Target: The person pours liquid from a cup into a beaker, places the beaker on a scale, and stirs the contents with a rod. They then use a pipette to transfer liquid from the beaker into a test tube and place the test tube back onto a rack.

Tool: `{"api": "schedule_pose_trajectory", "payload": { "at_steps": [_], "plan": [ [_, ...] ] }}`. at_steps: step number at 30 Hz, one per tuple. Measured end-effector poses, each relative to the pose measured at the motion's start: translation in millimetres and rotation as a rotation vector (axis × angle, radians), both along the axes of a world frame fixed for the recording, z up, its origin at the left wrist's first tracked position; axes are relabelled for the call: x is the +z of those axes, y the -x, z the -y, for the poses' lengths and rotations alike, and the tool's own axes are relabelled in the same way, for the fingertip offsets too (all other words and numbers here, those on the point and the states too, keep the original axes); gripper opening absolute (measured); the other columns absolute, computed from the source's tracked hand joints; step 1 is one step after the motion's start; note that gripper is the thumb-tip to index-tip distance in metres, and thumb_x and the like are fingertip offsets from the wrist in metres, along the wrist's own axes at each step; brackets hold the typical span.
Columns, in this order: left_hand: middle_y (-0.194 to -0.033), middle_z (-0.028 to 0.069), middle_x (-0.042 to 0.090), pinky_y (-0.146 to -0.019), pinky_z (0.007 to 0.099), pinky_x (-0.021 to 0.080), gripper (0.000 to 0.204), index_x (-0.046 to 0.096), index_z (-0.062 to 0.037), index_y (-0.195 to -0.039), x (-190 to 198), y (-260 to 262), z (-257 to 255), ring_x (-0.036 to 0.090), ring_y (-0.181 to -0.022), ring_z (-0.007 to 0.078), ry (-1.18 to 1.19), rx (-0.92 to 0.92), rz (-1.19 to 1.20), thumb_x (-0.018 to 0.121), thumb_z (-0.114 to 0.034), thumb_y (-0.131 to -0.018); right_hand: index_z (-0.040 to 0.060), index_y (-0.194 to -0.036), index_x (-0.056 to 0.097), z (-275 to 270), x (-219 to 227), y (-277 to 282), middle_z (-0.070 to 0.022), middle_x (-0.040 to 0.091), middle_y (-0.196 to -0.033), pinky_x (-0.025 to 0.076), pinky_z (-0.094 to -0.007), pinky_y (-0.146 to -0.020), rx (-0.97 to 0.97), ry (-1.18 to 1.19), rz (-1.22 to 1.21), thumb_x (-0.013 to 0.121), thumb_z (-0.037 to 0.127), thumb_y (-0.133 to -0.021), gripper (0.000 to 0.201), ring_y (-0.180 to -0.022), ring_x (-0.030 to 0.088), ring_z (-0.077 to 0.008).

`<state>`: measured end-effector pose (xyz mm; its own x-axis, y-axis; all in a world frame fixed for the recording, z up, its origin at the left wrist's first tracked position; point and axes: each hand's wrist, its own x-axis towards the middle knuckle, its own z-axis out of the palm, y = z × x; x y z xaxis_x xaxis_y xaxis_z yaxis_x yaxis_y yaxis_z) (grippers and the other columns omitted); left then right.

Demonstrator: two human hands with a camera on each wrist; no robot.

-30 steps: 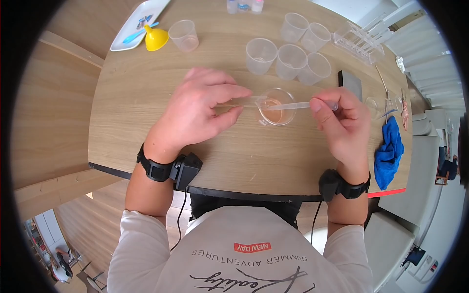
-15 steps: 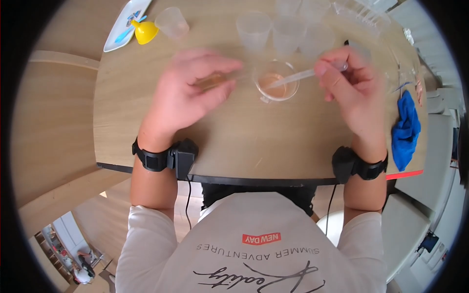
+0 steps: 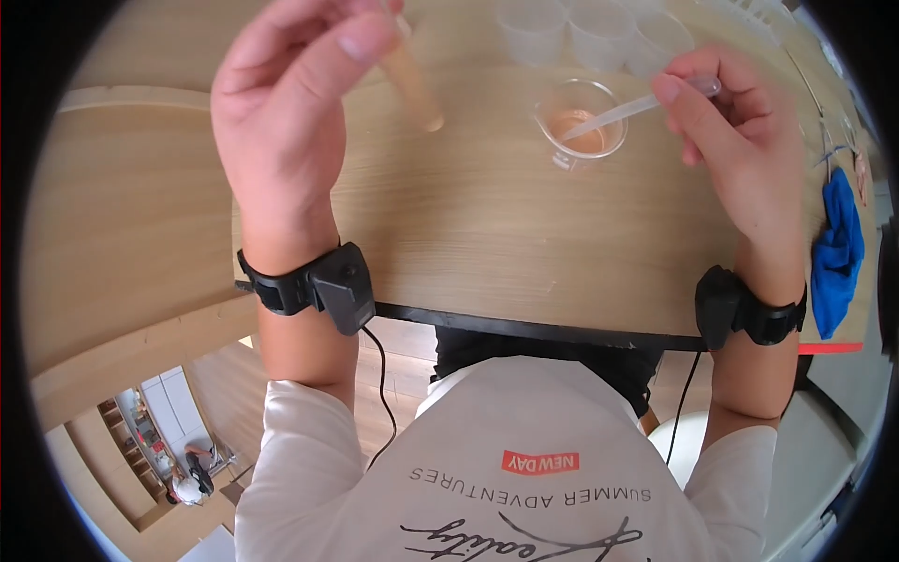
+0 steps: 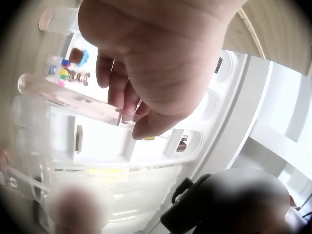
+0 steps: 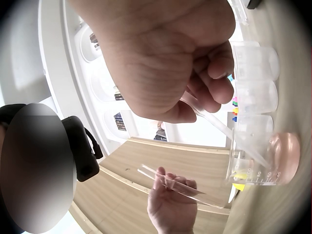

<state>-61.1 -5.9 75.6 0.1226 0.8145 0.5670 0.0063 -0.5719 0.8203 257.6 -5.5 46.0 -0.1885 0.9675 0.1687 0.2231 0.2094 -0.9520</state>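
In the head view, my left hand (image 3: 290, 112) pinches a test tube (image 3: 412, 89) near its upper end, off to the left above the table. Pinkish-brown liquid shows in the tube, whose rounded bottom points down toward the table. My right hand (image 3: 740, 140) holds a plastic dropper (image 3: 623, 112) by its bulb end between thumb and fingers. The dropper's tip slants down into a small glass beaker (image 3: 562, 162), which contains a shallow layer of pinkish liquid. From the right wrist, the beaker (image 5: 256, 170) shows printed graduations on its wall.
Several clear plastic cups (image 3: 599, 33) stand behind the beaker. A blue cloth (image 3: 836, 253) lies at the table's right edge, near thin tools. The wooden table (image 3: 468, 215) ends in a dark front edge close to the body.
My left hand has lifted the test tube away from the beaker, up and to the left. The right hand still holds the dropper in the beaker. The head view has shifted.
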Motion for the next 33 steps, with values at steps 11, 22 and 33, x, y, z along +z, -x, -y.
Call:
{"api": "schedule_pose_trajectory", "payload": {
  "at_steps": [11, 22, 33],
  "plan": [
    [-0.102, 0.0113, 0.071, -0.081, 0.0266, 0.052, 0.045, 0.057, 0.0073, -0.127, 49, -61, 6, 0.065, -0.088, 0.0142, 0.096, -0.179, 0.308, 0.069, -0.018, -0.091, 0.0029, -0.092, 0.067, 2, -1, 9, 0.0071, 0.056, -0.072, 0.034, -0.0195, -0.054, 0.006, -0.055, -0.035, 0.071, 0.008, -0.09, 0.007, -0.062, 0.044, -0.0002],
    [-0.103, 0.0096, 0.072, -0.082, 0.0281, 0.054, 0.039, 0.059, 0.0048, -0.126, 43, -67, 2, 0.067, -0.091, 0.0147, 0.119, -0.158, 0.303, 0.066, -0.015, -0.094, 0.0029, -0.091, 0.067, 0, -1, 6, 0.0038, 0.057, -0.07, 0.039, -0.0224, -0.055, 0.035, -0.05, 0.022, 0.07, 0.014, -0.088, 0.012, -0.061, 0.046, -0.0042],
    [-0.104, 0.0084, 0.073, -0.081, 0.0285, 0.056, 0.036, 0.061, 0.0021, -0.126, 33, -66, -6, 0.069, -0.092, 0.014, 0.105, -0.136, 0.253, 0.065, -0.015, -0.095, 0.0026, -0.091, 0.068, -3, -4, 5, -0.0002, 0.06, -0.066, 0.042, -0.0245, -0.055, 0.052, -0.083, 0.031, 0.07, 0.018, -0.089, 0.016, -0.059, 0.051, -0.0074]
  ]
}}
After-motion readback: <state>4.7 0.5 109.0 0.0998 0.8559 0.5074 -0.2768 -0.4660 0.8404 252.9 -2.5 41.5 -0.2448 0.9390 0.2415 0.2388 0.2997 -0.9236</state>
